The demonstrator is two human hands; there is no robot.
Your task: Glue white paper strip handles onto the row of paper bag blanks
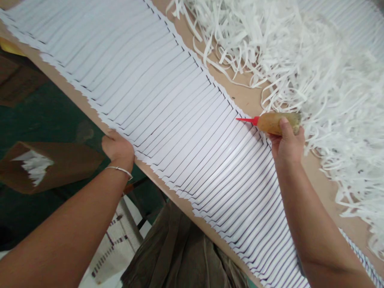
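Squeeze bottle [279,123] in the right grip [287,146], clenched tight, and we're seeing the left grip [117,150] steadying the white strips [168,116], its closure unclear.

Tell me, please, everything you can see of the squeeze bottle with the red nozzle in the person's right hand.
The squeeze bottle has a stubby, tapering body, apparently translucent plastic with a yellowish tint, narrowing to a slim red pointed nozzle. It lies nearly level, gripped in the person's right hand, with the thumb across its body. The nozzle points left, its tip at the jagged edge of the layered white strips; whether it touches them cannot be told.
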